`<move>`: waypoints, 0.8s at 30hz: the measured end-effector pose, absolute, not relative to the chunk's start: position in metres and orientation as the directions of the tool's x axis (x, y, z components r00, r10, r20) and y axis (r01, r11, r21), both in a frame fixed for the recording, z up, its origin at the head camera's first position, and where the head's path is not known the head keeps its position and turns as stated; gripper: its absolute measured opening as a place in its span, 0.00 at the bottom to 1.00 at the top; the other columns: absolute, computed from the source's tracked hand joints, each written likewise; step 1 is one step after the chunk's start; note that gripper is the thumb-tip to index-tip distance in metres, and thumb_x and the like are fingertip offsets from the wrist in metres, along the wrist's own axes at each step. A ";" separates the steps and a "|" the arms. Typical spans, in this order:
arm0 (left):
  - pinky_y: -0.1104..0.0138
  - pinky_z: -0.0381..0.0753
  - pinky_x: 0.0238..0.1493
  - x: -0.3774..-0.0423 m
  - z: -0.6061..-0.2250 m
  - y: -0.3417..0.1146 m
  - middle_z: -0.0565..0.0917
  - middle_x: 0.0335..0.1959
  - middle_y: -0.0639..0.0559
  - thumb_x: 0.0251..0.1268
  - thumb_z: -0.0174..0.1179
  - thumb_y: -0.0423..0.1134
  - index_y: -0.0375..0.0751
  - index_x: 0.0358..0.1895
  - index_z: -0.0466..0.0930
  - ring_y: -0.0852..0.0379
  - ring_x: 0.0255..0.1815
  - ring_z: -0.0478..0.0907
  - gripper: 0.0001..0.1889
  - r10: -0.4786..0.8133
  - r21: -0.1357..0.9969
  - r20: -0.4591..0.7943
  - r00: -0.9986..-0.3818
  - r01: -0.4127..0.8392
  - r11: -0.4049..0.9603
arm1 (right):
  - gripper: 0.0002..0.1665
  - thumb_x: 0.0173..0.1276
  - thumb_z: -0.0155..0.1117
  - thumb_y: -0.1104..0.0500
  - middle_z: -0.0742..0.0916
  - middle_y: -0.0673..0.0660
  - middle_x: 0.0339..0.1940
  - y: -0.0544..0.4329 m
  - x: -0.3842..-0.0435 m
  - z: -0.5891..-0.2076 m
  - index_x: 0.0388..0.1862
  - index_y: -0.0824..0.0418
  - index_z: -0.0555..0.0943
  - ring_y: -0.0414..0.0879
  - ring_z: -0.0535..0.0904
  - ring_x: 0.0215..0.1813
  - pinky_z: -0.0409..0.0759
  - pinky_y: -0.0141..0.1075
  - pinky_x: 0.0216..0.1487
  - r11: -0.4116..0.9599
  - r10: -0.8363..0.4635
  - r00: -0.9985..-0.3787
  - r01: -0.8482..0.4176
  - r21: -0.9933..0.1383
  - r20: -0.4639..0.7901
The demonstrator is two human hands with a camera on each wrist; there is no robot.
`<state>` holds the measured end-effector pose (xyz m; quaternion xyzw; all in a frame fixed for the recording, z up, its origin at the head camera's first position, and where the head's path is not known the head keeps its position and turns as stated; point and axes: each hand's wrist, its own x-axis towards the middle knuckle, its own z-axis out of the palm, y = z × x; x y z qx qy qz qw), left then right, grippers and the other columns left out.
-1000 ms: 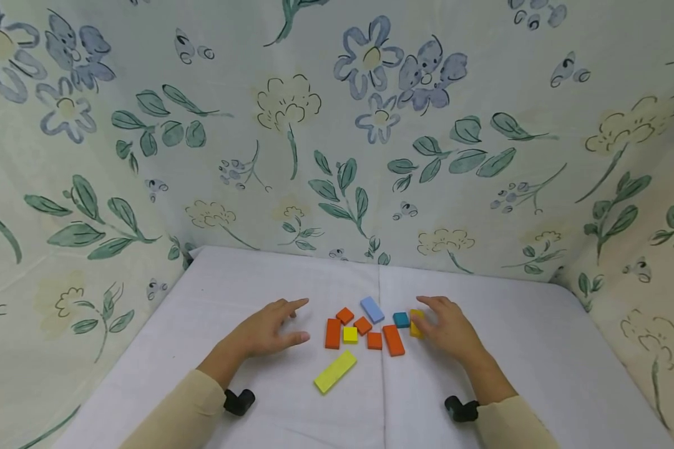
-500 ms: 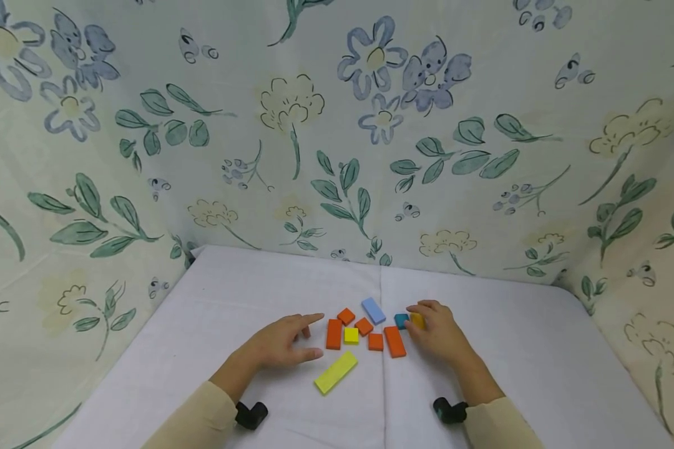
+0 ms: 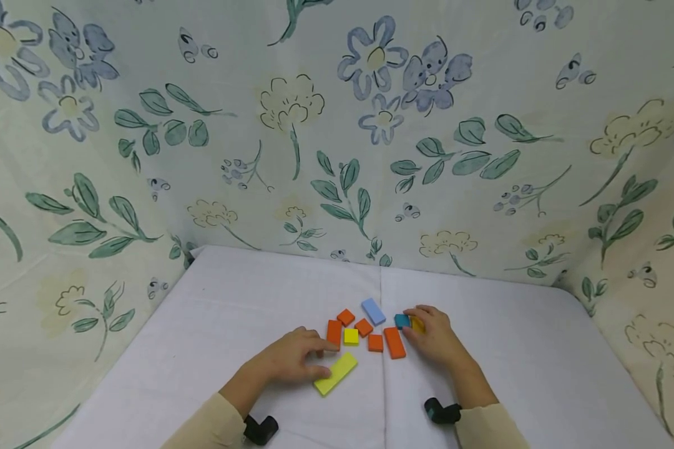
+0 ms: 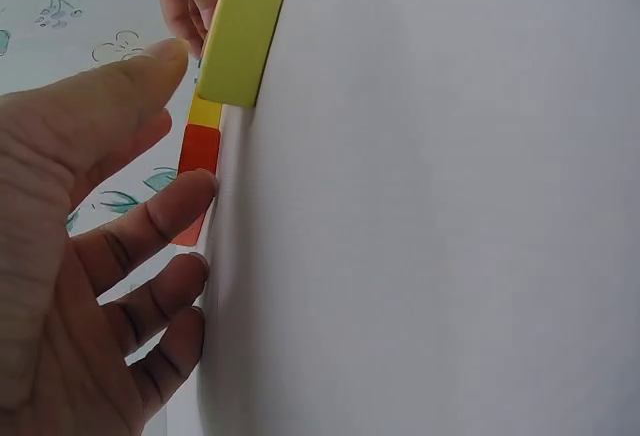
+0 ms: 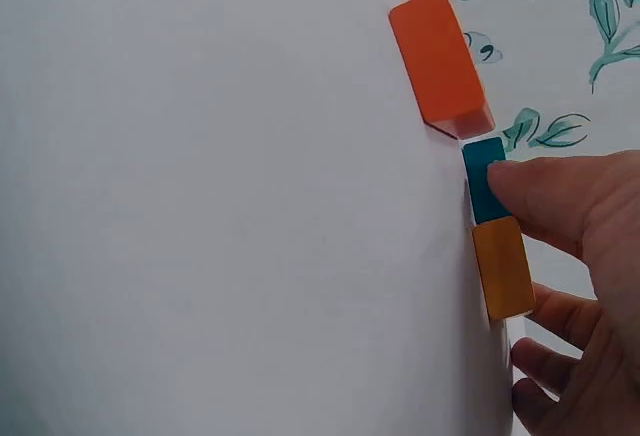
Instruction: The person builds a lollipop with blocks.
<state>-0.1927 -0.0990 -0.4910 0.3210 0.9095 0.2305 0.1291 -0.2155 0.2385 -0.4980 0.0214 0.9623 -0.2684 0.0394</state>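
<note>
My left hand [image 3: 296, 357] hovers beside the lime-yellow long block [image 3: 340, 373] with thumb and fingers apart. Its index fingertip overlaps the near end of an upright-lying red rectangular block [image 3: 334, 330] in the head view, and the thumb overlaps the lime block's edge. In the left wrist view that lime block [image 4: 242, 44] shows beyond the thumb, with nothing between the fingers. My right hand [image 3: 435, 333] pinches a small teal block [image 3: 400, 321] between thumb and index finger. An orange-yellow block [image 5: 503, 268] lies right beside the teal one, partly under the hand in the head view.
Between the hands lie a small yellow block [image 3: 351, 337], several small orange-red blocks [image 3: 375, 343], a longer orange-red block [image 3: 395, 343] and a light blue block [image 3: 373, 311]. A white cloth [image 3: 247, 280] covers the table; a floral curtain [image 3: 314, 156] stands behind it.
My left hand has moved right and nearer the body, to the lime block. The right hand has shifted left from the orange-yellow block, and its thumb and index finger have closed round the teal block.
</note>
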 end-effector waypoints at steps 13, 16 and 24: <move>0.66 0.68 0.48 -0.192 -0.492 -0.096 0.78 0.42 0.65 0.67 0.63 0.61 0.76 0.60 0.83 0.64 0.42 0.65 0.19 0.669 0.511 -0.143 -0.729 0.525 0.681 | 0.21 0.72 0.66 0.48 0.66 0.64 0.78 0.248 -0.216 -0.510 0.60 0.55 0.80 0.66 0.54 0.79 0.61 0.65 0.75 0.759 0.023 -0.999 0.047 -0.650 -0.046; 0.66 0.67 0.48 -0.191 -0.493 -0.094 0.79 0.42 0.65 0.65 0.64 0.62 0.74 0.59 0.83 0.64 0.41 0.65 0.19 0.667 0.523 -0.131 -0.734 0.520 0.675 | 0.21 0.73 0.66 0.49 0.67 0.64 0.78 0.247 -0.214 -0.514 0.60 0.56 0.80 0.65 0.54 0.80 0.61 0.63 0.76 0.753 0.041 -0.999 0.048 -0.657 -0.026; 0.66 0.67 0.48 -0.184 -0.494 -0.088 0.79 0.43 0.67 0.60 0.68 0.63 0.72 0.60 0.84 0.66 0.42 0.66 0.23 0.653 0.545 -0.100 -0.751 0.508 0.667 | 0.21 0.73 0.66 0.50 0.70 0.62 0.77 0.245 -0.211 -0.519 0.60 0.57 0.80 0.63 0.57 0.79 0.63 0.60 0.76 0.738 0.074 -0.997 0.040 -0.674 0.022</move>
